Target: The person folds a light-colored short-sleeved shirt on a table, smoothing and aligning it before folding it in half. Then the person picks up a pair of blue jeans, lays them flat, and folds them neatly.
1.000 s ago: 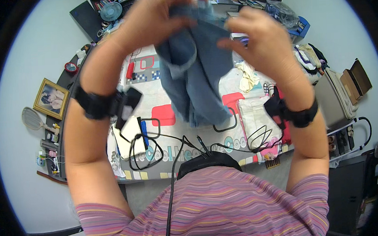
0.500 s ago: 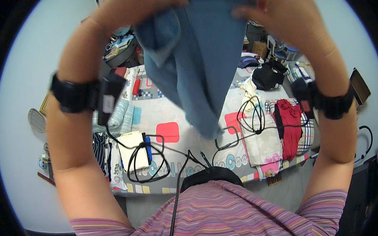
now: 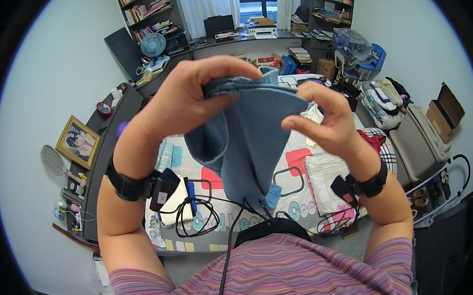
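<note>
A blue denim garment (image 3: 252,141) hangs folded lengthwise in front of me above the bed, its lower end near my waist. My left hand (image 3: 202,91) is closed on its layered top edge, thumb in front and fingers behind. At the top right corner, the curled fingers of my right hand (image 3: 325,114) meet the cloth. The right thumb lies stretched out along the side edge, apart from the fingertips. A loose flap of the garment droops below my left hand. What kind of garment it is, I cannot tell.
Folded white cloths (image 3: 325,180) and a checked bundle (image 3: 384,146) lie on the right of the bed (image 3: 240,229). Cream cloth (image 3: 175,205) is at left. Black cables (image 3: 197,215) dangle from my wrist straps. A framed picture (image 3: 78,143) stands far left.
Both hands have come lower and nearer together, bringing the garment down with them. It now hangs narrower and more folded. My view has tilted up, showing the desk and window.
</note>
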A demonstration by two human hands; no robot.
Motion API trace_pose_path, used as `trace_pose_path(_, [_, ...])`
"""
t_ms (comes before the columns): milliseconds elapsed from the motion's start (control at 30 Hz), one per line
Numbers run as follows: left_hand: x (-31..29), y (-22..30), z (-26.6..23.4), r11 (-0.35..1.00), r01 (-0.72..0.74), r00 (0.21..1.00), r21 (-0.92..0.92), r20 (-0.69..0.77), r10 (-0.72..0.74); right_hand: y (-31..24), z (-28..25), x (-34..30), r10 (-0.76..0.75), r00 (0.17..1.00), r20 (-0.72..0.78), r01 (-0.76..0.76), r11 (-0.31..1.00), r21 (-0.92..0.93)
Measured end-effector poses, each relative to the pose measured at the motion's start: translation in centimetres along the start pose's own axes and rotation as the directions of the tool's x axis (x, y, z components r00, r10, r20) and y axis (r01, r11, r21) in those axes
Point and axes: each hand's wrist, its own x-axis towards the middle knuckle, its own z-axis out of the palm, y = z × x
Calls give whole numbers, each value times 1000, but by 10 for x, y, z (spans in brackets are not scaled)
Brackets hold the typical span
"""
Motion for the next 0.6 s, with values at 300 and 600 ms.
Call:
trace_pose_path(300, [-9,11,23,999,49,999,-7,-5,-49,-1,14,-21,480,875,-53,-385,760,524])
trace_pose_path(600, [-6,21,34,995,-89,994,-48,58,92,18,4,-23,467,805,366,-591,579,561])
